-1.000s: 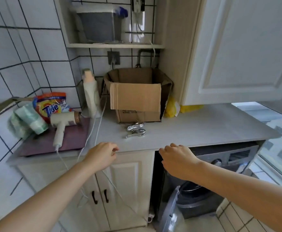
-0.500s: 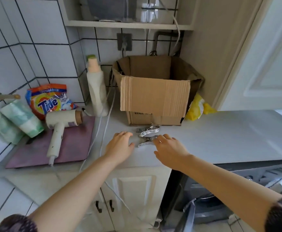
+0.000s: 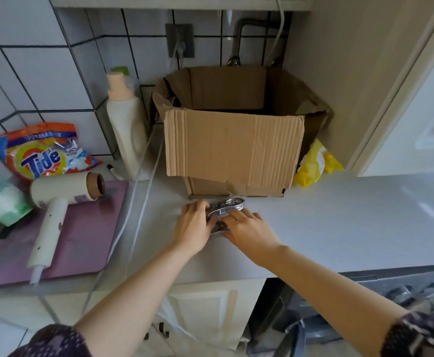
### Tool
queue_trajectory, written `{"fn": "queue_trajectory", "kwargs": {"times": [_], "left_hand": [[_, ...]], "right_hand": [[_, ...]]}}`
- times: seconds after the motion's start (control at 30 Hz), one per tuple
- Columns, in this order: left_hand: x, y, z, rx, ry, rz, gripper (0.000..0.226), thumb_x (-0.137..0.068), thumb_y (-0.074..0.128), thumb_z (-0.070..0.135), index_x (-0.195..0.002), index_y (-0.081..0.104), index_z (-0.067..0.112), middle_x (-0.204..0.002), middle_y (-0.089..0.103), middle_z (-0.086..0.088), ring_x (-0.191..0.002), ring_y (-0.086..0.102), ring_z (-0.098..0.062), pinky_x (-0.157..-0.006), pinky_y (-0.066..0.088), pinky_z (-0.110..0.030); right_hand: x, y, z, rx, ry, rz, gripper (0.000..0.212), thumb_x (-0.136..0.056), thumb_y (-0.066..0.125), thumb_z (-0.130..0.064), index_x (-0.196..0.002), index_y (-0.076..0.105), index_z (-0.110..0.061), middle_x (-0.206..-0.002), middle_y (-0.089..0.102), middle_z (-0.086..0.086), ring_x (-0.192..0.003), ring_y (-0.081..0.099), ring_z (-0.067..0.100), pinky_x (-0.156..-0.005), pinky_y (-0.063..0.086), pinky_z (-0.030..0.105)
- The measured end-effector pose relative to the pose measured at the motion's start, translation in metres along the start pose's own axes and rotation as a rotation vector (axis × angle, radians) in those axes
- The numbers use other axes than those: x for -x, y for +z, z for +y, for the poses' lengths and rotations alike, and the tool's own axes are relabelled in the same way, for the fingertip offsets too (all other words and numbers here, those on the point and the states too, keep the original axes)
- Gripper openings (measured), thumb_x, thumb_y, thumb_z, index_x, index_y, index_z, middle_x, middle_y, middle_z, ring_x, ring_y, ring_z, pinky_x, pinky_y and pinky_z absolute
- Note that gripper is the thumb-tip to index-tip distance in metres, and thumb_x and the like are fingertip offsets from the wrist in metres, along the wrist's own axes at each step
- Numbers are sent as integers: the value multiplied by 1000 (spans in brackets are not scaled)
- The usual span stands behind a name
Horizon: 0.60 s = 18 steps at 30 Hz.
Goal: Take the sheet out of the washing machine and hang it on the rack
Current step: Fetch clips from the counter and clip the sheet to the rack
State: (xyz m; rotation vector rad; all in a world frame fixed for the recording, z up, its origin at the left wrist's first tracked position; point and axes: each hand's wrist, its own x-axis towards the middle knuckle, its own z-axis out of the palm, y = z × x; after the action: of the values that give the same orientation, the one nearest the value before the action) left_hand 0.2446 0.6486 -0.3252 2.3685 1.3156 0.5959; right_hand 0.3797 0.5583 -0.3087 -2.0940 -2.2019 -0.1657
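Observation:
Two shiny metal clips lie on the grey counter [image 3: 339, 222] in front of a cardboard box. My left hand [image 3: 192, 226] has its fingers curled on the left end of the upper metal clip [image 3: 231, 203]. My right hand [image 3: 248, 231] covers the lower metal clip [image 3: 217, 228] and grips it. Both hands touch over the clips. The washing machine [image 3: 380, 287] sits under the counter at the lower right, blurred, with its door area only partly in view. No sheet or rack is visible.
An open cardboard box [image 3: 234, 148] stands just behind the clips. To the left are a detergent bottle [image 3: 127, 124], a Tide bag [image 3: 40, 153], a hair dryer [image 3: 56, 202] on a purple mat [image 3: 87, 243] and white cords. A yellow bag [image 3: 311, 168] lies right of the box.
Both hands moved forward from the counter edge onto the two metal clips and closed on them. The view came closer to the counter and tilted down.

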Motion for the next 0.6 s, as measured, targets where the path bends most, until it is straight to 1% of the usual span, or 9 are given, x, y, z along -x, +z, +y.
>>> {"fn": "queue_trajectory", "kwargs": {"times": [0.07,0.13,0.2,0.23,0.3,0.4,0.47,0.57,0.6], "left_hand": [[-3,3,1,19,-23,5,30,-92,57,30,-110,56,7,-115,60,-13,-115,46,-31,-90,41,-40],[-4,4,3,60,-42,9,30,-90,60,29,-109,55,7,-113,59,-13,-111,47,-31,-88,41,-39],[-1,3,4,142,-59,21,36,-85,66,27,-112,52,9,-114,57,-10,-111,47,-29,-88,41,-36],[0,3,4,183,-66,39,41,-82,70,27,-115,51,10,-115,56,-9,-111,48,-27,-87,40,-33],[5,2,2,251,-81,85,51,-77,75,25,-119,50,12,-117,54,-6,-110,50,-22,-85,38,-26],[14,-3,2,337,-95,175,58,-71,79,19,-121,50,11,-116,52,-5,-101,51,-14,-82,33,-17],[23,-8,5,397,-125,225,59,-69,80,15,-121,51,13,-115,50,-4,-99,52,-13,-85,36,-19],[40,-13,8,514,-169,250,60,-69,80,11,-120,51,20,-115,49,0,-100,56,-14,-92,46,-30],[45,-14,9,549,-169,254,61,-69,80,10,-120,51,22,-115,50,-1,-99,57,-15,-92,48,-31]], "right_hand": [[0,2,1,10,-16,-13,31,-80,72,-28,-106,66,-13,-101,63,7,-89,63,30,-69,52,39],[1,3,3,1,-21,-26,31,-86,65,-20,-115,61,-13,-111,58,9,-95,58,31,-75,49,39],[4,3,6,-7,-22,-42,35,-89,60,-16,-123,56,-15,-121,51,10,-102,53,31,-82,47,38],[6,3,6,-10,-17,-51,36,-89,58,-14,-125,53,-15,-122,48,10,-103,52,30,-83,46,38],[13,-1,7,-25,-5,-83,38,-90,54,-9,-127,49,-15,-119,45,11,-101,49,30,-82,47,38],[26,-8,9,-36,32,-124,39,-90,50,-5,-128,46,-14,-115,43,11,-98,47,31,-78,47,40],[37,-11,12,-44,88,-134,37,-88,50,-5,-124,47,-13,-114,43,11,-97,47,31,-78,48,41],[54,-18,17,-59,188,-142,33,-87,50,-7,-119,46,-14,-112,47,8,-96,48,29,-76,48,40],[61,-21,17,-80,220,-131,32,-88,51,-9,-118,46,-14,-111,49,7,-96,48,28,-76,49,39]]}}
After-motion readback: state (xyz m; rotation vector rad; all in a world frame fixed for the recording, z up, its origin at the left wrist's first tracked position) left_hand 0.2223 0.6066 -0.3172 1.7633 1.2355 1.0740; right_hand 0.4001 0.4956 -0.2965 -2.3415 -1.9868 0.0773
